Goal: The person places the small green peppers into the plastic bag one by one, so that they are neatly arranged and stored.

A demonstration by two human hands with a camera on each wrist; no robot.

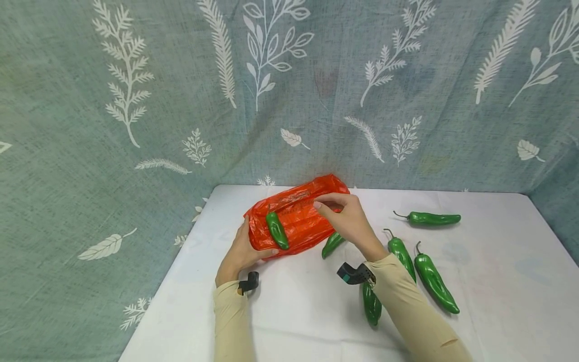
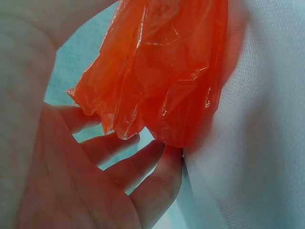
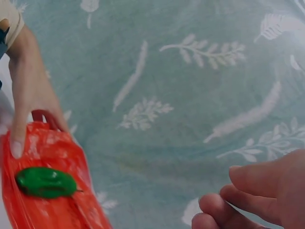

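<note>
While our left hand grips the left end of the red bag, our right hand hovers over its other end, fingers loosely bent with nothing between them. We see one green pepper lying on the bag, near our left thumb. Another pepper lies at the bag's near side, partly hidden by our right hand. Four more peppers lie farther right on the white tabletop, two partly behind our right sleeve.
</note>
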